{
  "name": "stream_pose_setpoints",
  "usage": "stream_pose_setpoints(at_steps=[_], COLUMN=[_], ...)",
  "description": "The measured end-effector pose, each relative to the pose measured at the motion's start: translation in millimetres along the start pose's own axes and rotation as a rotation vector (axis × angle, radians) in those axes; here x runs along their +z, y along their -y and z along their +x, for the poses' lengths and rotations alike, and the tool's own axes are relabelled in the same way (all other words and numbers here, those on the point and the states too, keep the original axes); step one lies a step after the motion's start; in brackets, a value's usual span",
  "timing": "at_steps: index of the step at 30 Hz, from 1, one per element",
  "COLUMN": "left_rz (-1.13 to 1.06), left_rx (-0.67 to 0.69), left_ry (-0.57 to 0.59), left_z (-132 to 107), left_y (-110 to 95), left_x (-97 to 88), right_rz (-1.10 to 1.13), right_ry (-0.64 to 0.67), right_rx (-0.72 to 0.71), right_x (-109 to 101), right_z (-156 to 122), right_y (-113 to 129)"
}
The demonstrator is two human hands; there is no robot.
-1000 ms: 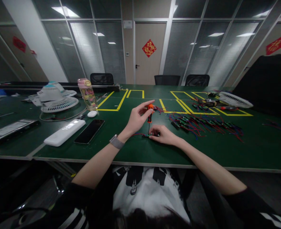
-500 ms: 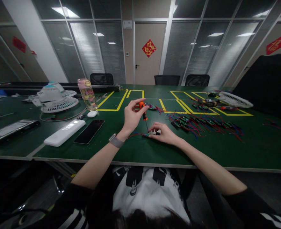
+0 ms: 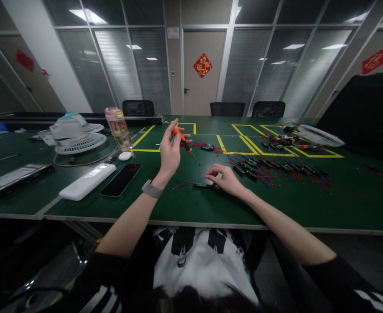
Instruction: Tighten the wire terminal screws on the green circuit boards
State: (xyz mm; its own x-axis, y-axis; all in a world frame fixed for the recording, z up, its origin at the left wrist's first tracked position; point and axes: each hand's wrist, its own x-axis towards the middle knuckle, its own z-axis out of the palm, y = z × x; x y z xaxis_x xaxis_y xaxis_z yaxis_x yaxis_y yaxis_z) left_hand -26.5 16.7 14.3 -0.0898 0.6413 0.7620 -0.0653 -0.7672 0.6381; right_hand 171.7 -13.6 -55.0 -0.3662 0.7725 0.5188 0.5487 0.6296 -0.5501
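Fingers of the left hand (image 3: pixel 170 155) are wrapped loosely around an orange-and-black screwdriver (image 3: pixel 186 146), which I see held aslant above the table (image 3: pixel 165 209), its tip pointing down to the right and clear of the work. On my feed the right hand (image 3: pixel 226 179) is curled, thumb and forefinger close together; I cannot tell whether they pinch anything. Just below those fingertips lies a small green circuit board (image 3: pixel 202 185), flat on the table, red and blue wires (image 3: pixel 183 184) trailing from its left end. Its right end sits under the hand, and I can't make out any contact. Farther out, I have a pile of wired boards (image 3: pixel 263 167) to the right, and a black phone (image 3: pixel 121 180) beside a white oblong device (image 3: pixel 87 181) to the left.
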Motion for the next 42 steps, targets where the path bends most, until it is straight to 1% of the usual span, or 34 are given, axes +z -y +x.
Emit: stream_pose_setpoints(at_steps=[2, 3, 4, 5, 6, 8, 9, 11, 12, 14, 17, 24, 32, 34, 37, 39, 42], left_rz=[0.082, 0.172, 0.283, 0.368, 0.416, 0.494, 0.523, 0.578, 0.591, 0.639, 0.666, 0.663, 0.685, 0.697, 0.741, 0.779, 0.812], left_rx=[0.032, 0.041, 0.039, 0.015, -0.033, -0.170, -0.208, -0.237, -0.253, -0.271, -0.319, -0.342, -0.340, -0.329, -0.305, -0.288, -0.279], left_ry=[0.062, 0.135, 0.251, 0.394, 0.556, 0.881, 0.985, 1.115, 1.161, 1.184, 1.198, 1.182, 1.194, 1.170, 1.092, 1.057, 1.047], left_z=[0.9, 0.5, -0.6, -2.1, -3.8, -7.7, -9.5, -12.6, -13.9, -15.4, -15.7, -14.6, -12.0, -12.0, -13.4, -14.9, -17.4], left_y=[-6.4, -9.5, -11.9, -13.2, -13.0, -8.6, -4.8, 4.2, 8.5, 14.8, 17.9, 16.4, 10.8, 11.5, 15.8, 19.1, 22.5], left_x=[-4.7, -6.8, -8.4, -9.7, -10.6, -11.5, -11.5, -11.2, -11.1, -10.8, -10.5, -10.2, -9.9, -10.2, -10.1, -9.3, -7.3], right_rz=[-0.019, -0.035, -0.058, -0.089, -0.123, -0.190, -0.206, -0.212, -0.208, -0.199, -0.190, -0.134, -0.103, -0.097, -0.065, -0.034, -0.035], right_ry=[-0.030, -0.054, -0.082, -0.112, -0.139, -0.180, -0.191, -0.200, -0.198, -0.187, -0.171, -0.160, -0.191, -0.206, -0.218, -0.169, -0.047], right_rx=[0.016, 0.027, 0.041, 0.057, 0.076, 0.101, 0.108, 0.115, 0.116, 0.115, 0.107, 0.079, 0.082, 0.083, 0.059, 0.004, -0.114], right_x=[0.0, -0.1, -0.2, -0.4, -0.6, -1.1, -1.3, -1.2, -1.0, -0.4, 0.7, 2.3, 1.9, 1.1, 0.0, -0.2, 1.6], right_z=[0.1, 0.1, 0.3, 0.4, 0.6, 0.8, 0.8, 0.6, 0.3, -0.2, -0.5, -0.4, -0.7, -0.7, -1.5, -2.6, -4.0], right_y=[0.0, -0.4, -1.2, -2.5, -4.0, -7.6, -9.3, -11.8, -12.5, -13.0, -12.1, -11.7, -10.2, -8.3, -4.1, -1.0, 2.5])
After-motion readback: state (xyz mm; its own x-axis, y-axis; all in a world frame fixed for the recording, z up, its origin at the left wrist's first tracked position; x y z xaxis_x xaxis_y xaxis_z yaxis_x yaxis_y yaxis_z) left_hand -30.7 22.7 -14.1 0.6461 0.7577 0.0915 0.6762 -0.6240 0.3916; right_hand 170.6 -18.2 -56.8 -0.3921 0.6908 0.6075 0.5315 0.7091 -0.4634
